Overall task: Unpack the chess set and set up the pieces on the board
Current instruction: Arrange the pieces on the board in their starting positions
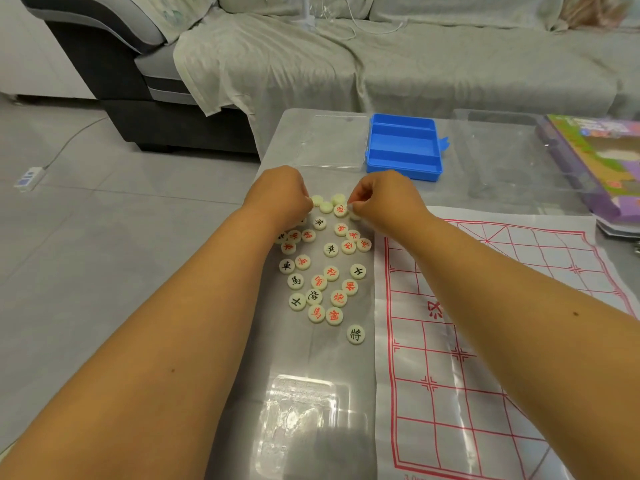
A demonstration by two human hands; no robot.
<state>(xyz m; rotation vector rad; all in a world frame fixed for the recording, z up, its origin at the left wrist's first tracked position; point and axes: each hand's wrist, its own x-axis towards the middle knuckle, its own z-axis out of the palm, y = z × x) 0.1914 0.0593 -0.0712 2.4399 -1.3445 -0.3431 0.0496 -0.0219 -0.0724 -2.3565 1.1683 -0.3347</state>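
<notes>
I see even, soft indoor light with faint shadows. A bright glare patch sits on the glossy table (pixel 301 403) near the bottom edge. Wide-angle distortion stretches my forearms at the frame edges. Focus is slightly soft overall.

We see our left hand (pixel 278 195) and right hand (pixel 388 199), fingers curled, touching round pieces (pixel 320 271) left of the board (pixel 485 341).
</notes>
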